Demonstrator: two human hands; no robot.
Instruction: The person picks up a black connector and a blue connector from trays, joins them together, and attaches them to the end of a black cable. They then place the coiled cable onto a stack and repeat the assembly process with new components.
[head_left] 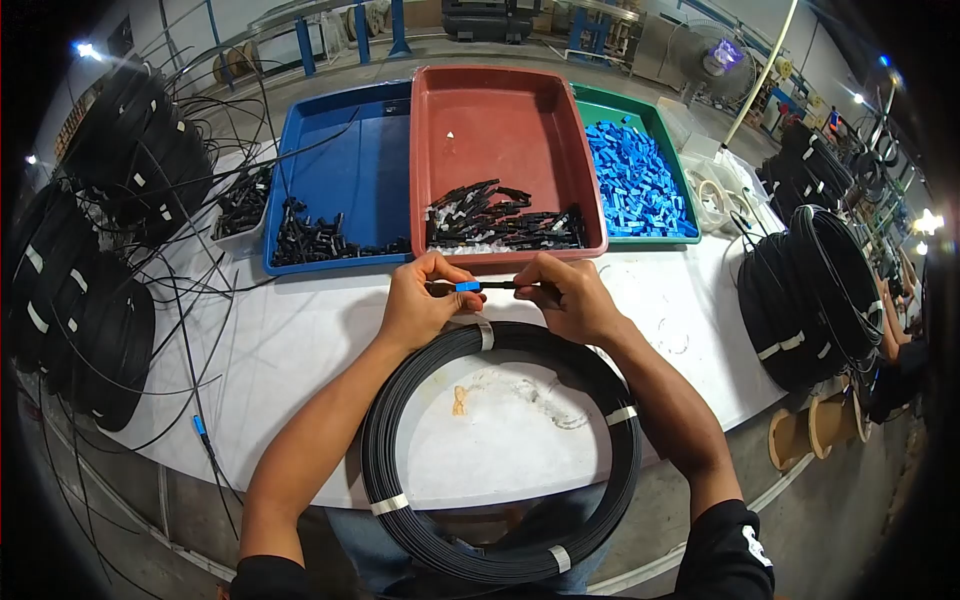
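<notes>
My left hand (425, 300) pinches a small blue cable connector (467, 287) in front of the red tray. From the connector a short black cable end (497, 286) runs across to my right hand (570, 298), whose fingers are closed on it. Just below both hands lies a large coil of black cable (378, 440), bound with several white tape bands. Its lower part overhangs the table's front edge above my lap. Whether the held cable end belongs to this coil cannot be seen.
Behind my hands stand a blue tray (340, 165) and a red tray (500, 120) with black parts, and a green tray (645, 105) of blue pieces. Stacked black cable coils (805, 290) flank the white table (690, 370). Loose cables, one with a blue connector (200, 427), hang at left.
</notes>
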